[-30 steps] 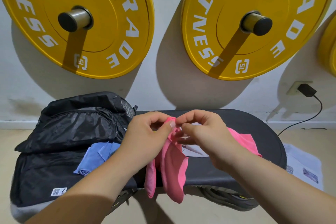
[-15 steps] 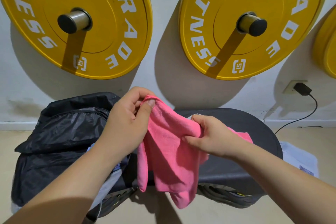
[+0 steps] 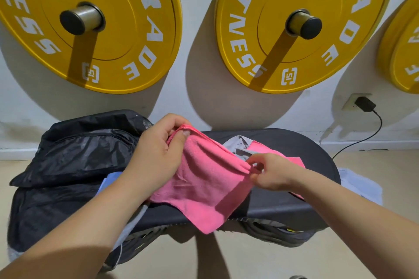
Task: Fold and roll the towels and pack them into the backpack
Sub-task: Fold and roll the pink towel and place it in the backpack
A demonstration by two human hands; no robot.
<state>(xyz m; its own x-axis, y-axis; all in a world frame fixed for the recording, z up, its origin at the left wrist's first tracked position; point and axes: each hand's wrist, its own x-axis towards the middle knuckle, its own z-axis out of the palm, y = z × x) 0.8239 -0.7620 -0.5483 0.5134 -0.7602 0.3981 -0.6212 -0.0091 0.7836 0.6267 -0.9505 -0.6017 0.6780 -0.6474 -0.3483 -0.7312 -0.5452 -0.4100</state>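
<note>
The left hand (image 3: 156,152) pinched a top corner of the pink towel (image 3: 204,183) and the right hand (image 3: 269,172) pinched its far edge, fingers curled on the cloth, holding it spread above the tabletop (image 3: 294,142) beside the backpack (image 3: 74,161), apparently to flatten it for folding.

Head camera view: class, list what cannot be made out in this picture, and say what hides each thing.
Blue towel: head view, mostly hidden by the left forearm.
Grey towel: head view, largely covered by the pink towel and right hand.
Backpack interior: head view, hidden by its own black flap.
Third yellow plate: head view, cut off by the right edge.
</note>
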